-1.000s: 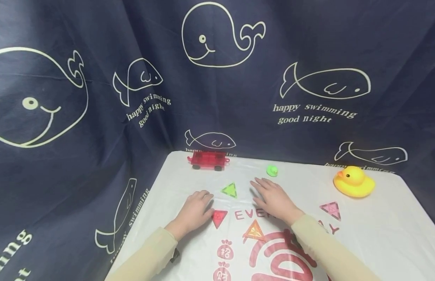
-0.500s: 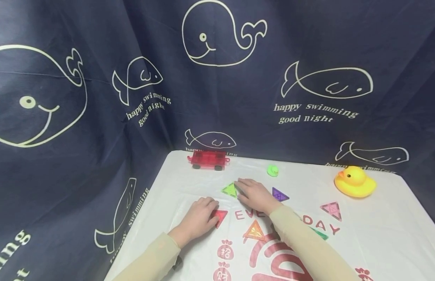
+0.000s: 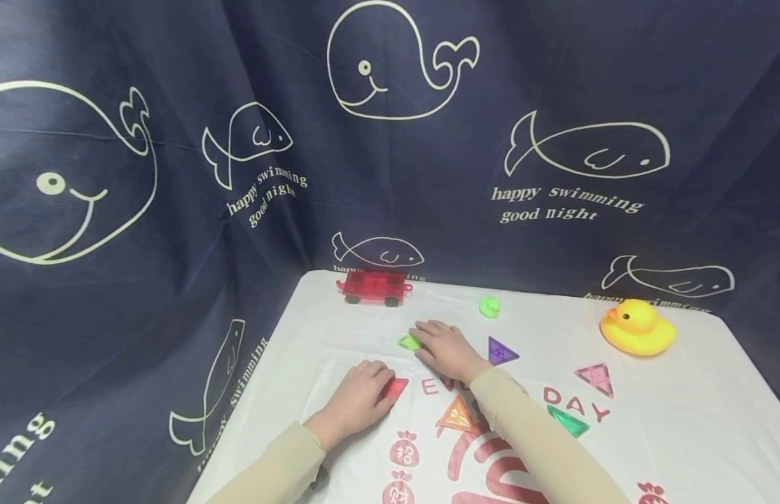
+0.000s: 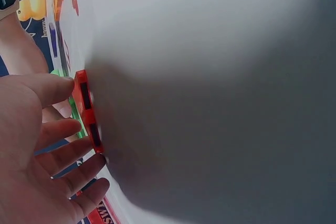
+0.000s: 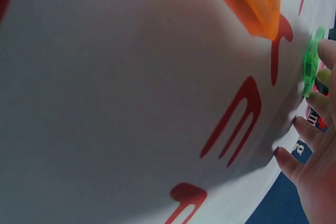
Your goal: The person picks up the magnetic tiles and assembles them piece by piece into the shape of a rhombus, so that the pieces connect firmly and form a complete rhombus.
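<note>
Orange triangle tile [image 3: 456, 417] flat on the white tablecloth [image 3: 680, 413], just beside the person's right forearm.

Left hand [image 3: 358, 394]: to the left of the orange triangle and slightly beyond it, low against the cloth. Fingers bent and a little spread, thumb set apart from them; it grips a red triangle tile [image 3: 396, 387] lightly. Left wrist view has the thumb tip at one end of the tile, fingers towards the other, outer fingers fanned free. Tile lies flat or nearly so, beyond the orange triangle and to its left.

Right hand [image 3: 449, 350]: straight beyond the orange triangle. Fingers partly bent, thumb apart; it pinches a light green triangle tile [image 3: 407, 341] between thumb and finger, remaining fingers spread with tips near the cloth. That tile sits beyond the orange triangle, slightly left, farther out than the red one. Much of it hidden by the fingers in the head view.

Other tiles: purple triangle [image 3: 500, 351] beyond the orange triangle and to its right; dark green triangle [image 3: 568, 422] directly right; pink triangle [image 3: 595, 379] farther right and a bit beyond.

Well beyond the orange triangle: red wagon [image 3: 374, 287] to the left, dark wheels down; small green duck [image 3: 489, 306] slightly right; large yellow duck [image 3: 638, 327] far right. Navy curtain [image 3: 428, 185] with pale whale and fish outlines behind everything.
</note>
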`<state>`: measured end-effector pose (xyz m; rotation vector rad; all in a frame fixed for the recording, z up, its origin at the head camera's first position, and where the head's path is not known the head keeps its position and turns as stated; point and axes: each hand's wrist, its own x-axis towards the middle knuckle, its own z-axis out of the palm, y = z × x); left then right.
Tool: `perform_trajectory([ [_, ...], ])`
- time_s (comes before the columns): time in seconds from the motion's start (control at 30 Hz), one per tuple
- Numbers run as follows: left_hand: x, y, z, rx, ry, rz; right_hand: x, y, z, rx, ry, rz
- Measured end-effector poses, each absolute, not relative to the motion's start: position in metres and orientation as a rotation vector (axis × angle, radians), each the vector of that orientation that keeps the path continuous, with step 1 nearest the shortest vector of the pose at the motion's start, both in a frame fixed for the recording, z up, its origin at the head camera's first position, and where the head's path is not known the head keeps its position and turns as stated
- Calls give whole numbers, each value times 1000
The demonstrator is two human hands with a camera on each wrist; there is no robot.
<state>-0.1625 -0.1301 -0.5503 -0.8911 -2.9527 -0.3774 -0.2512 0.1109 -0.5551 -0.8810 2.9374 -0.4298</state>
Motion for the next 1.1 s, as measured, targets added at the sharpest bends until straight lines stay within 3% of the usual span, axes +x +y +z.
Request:
perform_trajectory([
  [1.1, -162, -135, -548, -982, -2966, -395, -229, 117, -552, -828, 3020, -344],
])
